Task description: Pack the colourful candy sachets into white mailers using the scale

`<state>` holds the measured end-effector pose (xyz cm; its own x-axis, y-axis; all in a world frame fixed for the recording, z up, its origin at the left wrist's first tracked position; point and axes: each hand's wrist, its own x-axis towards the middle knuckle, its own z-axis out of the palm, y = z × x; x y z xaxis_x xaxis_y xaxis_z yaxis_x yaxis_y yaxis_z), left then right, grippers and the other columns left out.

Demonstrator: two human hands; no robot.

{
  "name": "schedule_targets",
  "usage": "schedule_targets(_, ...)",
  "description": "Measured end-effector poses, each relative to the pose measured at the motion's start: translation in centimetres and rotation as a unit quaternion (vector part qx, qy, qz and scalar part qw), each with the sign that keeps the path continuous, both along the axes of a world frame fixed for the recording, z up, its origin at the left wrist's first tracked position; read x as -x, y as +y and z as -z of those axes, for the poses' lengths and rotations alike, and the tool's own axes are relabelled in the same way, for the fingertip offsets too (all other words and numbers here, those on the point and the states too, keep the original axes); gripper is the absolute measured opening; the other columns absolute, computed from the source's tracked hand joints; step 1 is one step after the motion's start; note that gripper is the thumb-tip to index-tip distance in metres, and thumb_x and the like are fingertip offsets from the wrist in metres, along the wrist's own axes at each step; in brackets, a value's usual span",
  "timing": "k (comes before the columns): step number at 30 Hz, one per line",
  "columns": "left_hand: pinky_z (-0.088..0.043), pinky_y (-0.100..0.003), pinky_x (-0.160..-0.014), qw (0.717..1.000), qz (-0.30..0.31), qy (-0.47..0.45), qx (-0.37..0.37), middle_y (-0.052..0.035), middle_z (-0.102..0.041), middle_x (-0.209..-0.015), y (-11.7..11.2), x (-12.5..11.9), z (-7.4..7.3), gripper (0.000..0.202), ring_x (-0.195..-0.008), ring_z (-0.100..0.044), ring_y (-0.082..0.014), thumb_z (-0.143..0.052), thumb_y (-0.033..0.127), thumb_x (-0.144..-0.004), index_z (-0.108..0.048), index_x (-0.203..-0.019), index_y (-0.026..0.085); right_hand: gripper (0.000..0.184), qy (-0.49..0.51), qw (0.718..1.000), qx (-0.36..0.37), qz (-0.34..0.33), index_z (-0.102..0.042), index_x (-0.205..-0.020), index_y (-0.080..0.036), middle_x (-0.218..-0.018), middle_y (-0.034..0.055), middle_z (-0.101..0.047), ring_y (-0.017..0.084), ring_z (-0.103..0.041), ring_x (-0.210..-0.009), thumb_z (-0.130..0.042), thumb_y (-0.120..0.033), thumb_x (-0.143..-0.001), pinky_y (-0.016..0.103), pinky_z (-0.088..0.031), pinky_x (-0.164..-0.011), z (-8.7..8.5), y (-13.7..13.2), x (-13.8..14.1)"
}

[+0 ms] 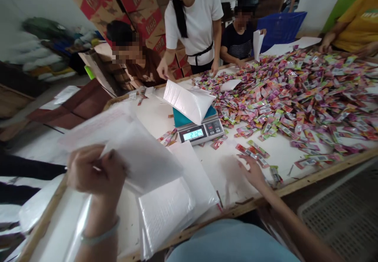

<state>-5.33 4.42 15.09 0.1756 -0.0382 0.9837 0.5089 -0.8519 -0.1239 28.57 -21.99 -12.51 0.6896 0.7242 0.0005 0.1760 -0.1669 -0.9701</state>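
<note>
1. Motion blur smears the near field. The left hand (pixel 96 171) is soft-edged, and the white padded mailer envelope (pixel 141 155) it holds fades into a pale streak toward the upper left, so where its far corner ends is hard to make out.
2. Right hand (pixel 251 171) is also blurred; the fingertips cannot be separated, and whether they touch a sachet cannot be told.
3. The scale's platform is mostly hidden under a white bubble-lined pouch (pixel 189 100) lying tilted across it; only a teal edge shows. The grey digital scale (pixel 201 130) has a lit display, its digits only roughly legible, perhaps 212.4.
4. Materials: mailers are matte white with a faint quilted bubble texture. A flat stack of white mailers (pixel 174 203) lies below the held one, on the white tabletop (pixel 153 116) with its raw wooden rim.
5. A wide heap of small glossy multicoloured sachets (pixel 298 89), flat rectangles, covers the table's right side; loose ones trail toward the right hand.
6. Left hand: raised, fingers curled closed, pinching the mailer's near edge, pale band on the wrist. Right hand: low, palm down, fingers spread loosely, reaching at stray sachets by the table edge.
7. Other people stand or sit along the far side, partly cut off.
</note>
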Motion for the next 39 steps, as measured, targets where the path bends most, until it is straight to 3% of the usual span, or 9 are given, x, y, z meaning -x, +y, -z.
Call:
schedule_targets(3, -0.043, -0.027, -0.064, 0.998, 0.026, 0.05, 0.032, -0.0006, -0.062, -0.066, 0.7, -3.1, -0.9, 0.031, -0.063, -0.055, -0.0135, -0.066, 0.039, -0.098, -0.062, -0.076, 0.016, 0.054, -0.088, 0.994, 0.01, 0.066, -0.07, -0.112, -0.018, -0.126, 0.0186, -0.069, 0.034, -0.06, -0.124, -0.062, -0.064, -0.083, 0.056, -0.04, -0.116, 0.6, -3.8, -3.4)
schedule_targets(8, -0.048, -0.028, -0.069, 0.983, 0.106, 0.144, 0.042, 0.0, -0.067, -0.073, -0.4, -7.6, -0.3, 0.018, -0.071, -0.063, -0.0152, -0.068, 0.024, -0.097, -0.063, -0.08, 0.018, 0.049, -0.258, 0.957, 0.046, 0.127, -0.068, -0.111, -0.017, -0.116, 0.0168, -0.071, 0.031, -0.064, -0.115, -0.048, -0.059, -0.096, 0.052, -0.051, -0.105, 3.0, -8.4, -4.9)
schedule_targets(13, -0.05, -0.031, -0.073, 0.966, 0.179, 0.17, 0.082, 0.0, -0.067, -0.077, -4.1, -11.9, 0.7, 0.013, -0.076, -0.066, -0.0173, -0.067, 0.017, -0.098, -0.061, -0.087, 0.02, 0.043, -0.294, 0.945, 0.061, 0.127, -0.068, -0.114, -0.018, -0.124, 0.0163, -0.068, 0.028, -0.065, -0.117, -0.045, -0.052, -0.1, 0.049, -0.052, -0.106, 4.3, -9.3, -4.1)
schedule_targets(17, -0.051, -0.031, -0.077, 0.915, 0.275, 0.266, 0.128, 0.0002, -0.072, -0.082, -7.8, -15.2, 2.5, 0.012, -0.08, -0.067, -0.0161, -0.065, 0.024, -0.102, -0.06, -0.092, 0.02, 0.041, -0.348, 0.925, 0.068, 0.133, -0.07, -0.11, -0.016, -0.132, 0.0199, -0.062, 0.033, -0.055, -0.134, -0.046, -0.048, -0.1, 0.057, -0.044, -0.115, 4.2, -9.1, -4.0)
schedule_targets(20, -0.051, -0.031, -0.083, 0.885, 0.306, 0.33, 0.123, -0.001, -0.074, -0.087, -10.1, -17.0, 4.7, 0.013, -0.083, -0.066, -0.0157, -0.062, 0.028, -0.104, -0.063, -0.095, 0.018, 0.041, -0.413, 0.898, 0.082, 0.126, -0.071, -0.107, -0.015, -0.13, 0.02, -0.063, 0.037, -0.048, -0.14, -0.046, -0.047, -0.1, 0.065, -0.037, -0.118, 4.3, -9.2, -4.2)
schedule_targets(24, -0.048, -0.034, -0.092, 0.882, 0.292, 0.363, 0.065, -0.0023, -0.073, -0.089, -11.6, -18.3, 6.7, 0.02, -0.086, -0.063, -0.0169, -0.061, 0.032, -0.105, -0.067, -0.093, 0.017, 0.042, -0.449, 0.88, 0.092, 0.122, -0.071, -0.108, -0.015, -0.126, 0.0205, -0.065, 0.038, -0.051, -0.135, -0.045, -0.048, -0.101, 0.065, -0.04, -0.113, 4.6, -9.4, -4.4)
schedule_targets(31, -0.046, -0.031, -0.096, 0.881, 0.302, 0.357, 0.072, -0.0023, -0.074, -0.096, -12.2, -19.5, 7.1, 0.028, -0.096, -0.065, -0.0158, -0.053, 0.039, -0.109, -0.07, -0.1, 0.019, 0.045, -0.44, 0.885, 0.109, 0.102, -0.07, -0.107, -0.015, -0.124, 0.022, -0.067, 0.041, -0.052, -0.134, -0.042, -0.05, -0.101, 0.064, -0.04, -0.111, 5.0, -10.0, -4.7)
schedule_targets(35, -0.046, -0.029, -0.091, 0.865, 0.309, 0.39, 0.072, -0.002, -0.074, -0.094, -12.3, -19.6, 9.2, 0.028, -0.09, -0.066, -0.0144, -0.053, 0.037, -0.109, -0.069, -0.099, 0.017, 0.05, -0.452, 0.879, 0.12, 0.092, -0.069, -0.107, -0.014, -0.123, 0.0234, -0.067, 0.041, -0.052, -0.133, -0.039, -0.053, -0.102, 0.062, -0.039, -0.11, 5.3, -10.3, -5.1)
schedule_targets(39, -0.047, -0.028, -0.087, 0.874, 0.328, 0.351, 0.074, 0.0002, -0.074, -0.087, -12.4, -19.3, 11.1, 0.029, -0.084, -0.067, -0.0128, -0.056, 0.04, -0.108, -0.068, -0.092, 0.018, 0.057, -0.472, 0.868, 0.121, 0.092, -0.069, -0.105, -0.012, -0.12, 0.0228, -0.068, 0.04, -0.055, -0.127, -0.036, -0.059, -0.102, 0.059, -0.042, -0.107, 5.6, -10.4, -5.5)
